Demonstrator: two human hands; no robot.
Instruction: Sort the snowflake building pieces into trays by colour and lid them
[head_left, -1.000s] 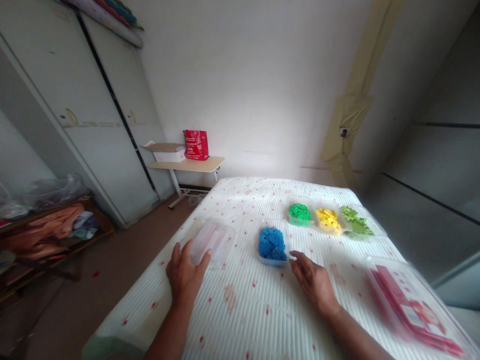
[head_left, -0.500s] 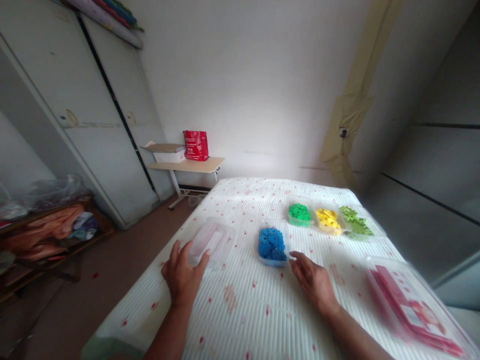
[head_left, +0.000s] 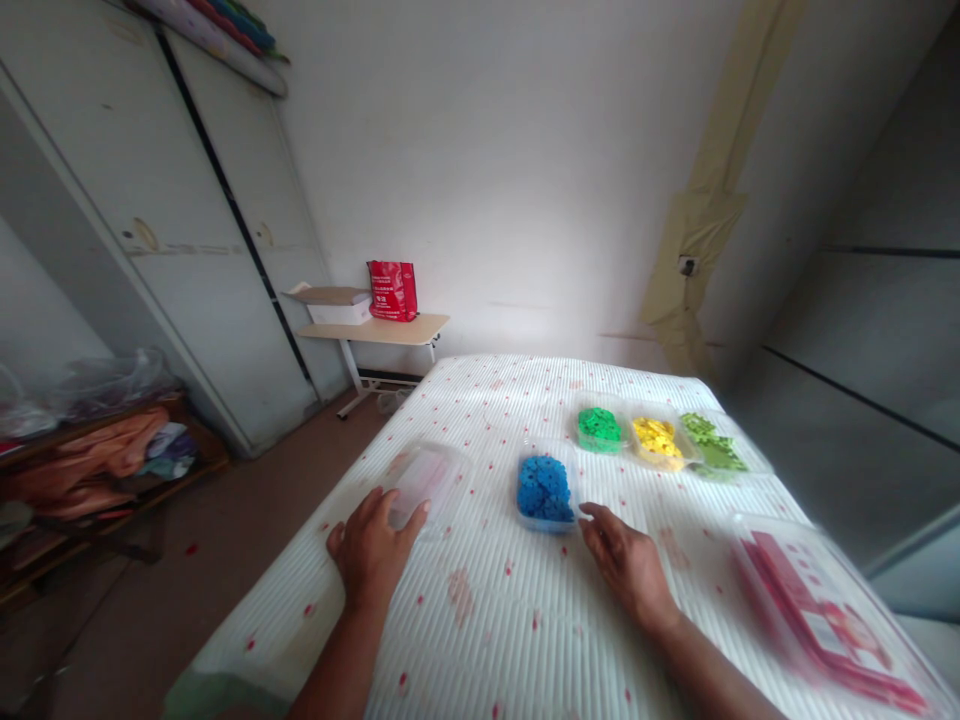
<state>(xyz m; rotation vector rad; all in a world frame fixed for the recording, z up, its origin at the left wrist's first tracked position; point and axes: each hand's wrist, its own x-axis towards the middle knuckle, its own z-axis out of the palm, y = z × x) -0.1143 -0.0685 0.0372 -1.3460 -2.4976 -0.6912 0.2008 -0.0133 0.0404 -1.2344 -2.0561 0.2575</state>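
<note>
My left hand (head_left: 375, 545) is at the near end of a clear plastic container (head_left: 442, 475), its thumb and fingers spanning that end. Pinkish and pale tones show through the clear plastic; I cannot make out what they are. My right hand (head_left: 628, 560) is bent beside a small clear tub (head_left: 551, 524), fingertips at the right edge of its rim. Small blue pieces (head_left: 544, 486) fill this tub. Part of the right fingers is hidden behind the hand.
Beyond stand clear tubs of green pieces (head_left: 599, 426) and yellow pieces (head_left: 657, 440), beside light green pieces (head_left: 712, 443). A box with pink contents (head_left: 825, 610) lies on the near right of the ribbed white cover (head_left: 495, 620). A red bag (head_left: 392, 291) stands on a small table (head_left: 409, 331).
My left hand has moved slightly right and closed in on the clear container, whose look has shifted as if tipped a little. The right hand and blue pieces have stayed put.
</note>
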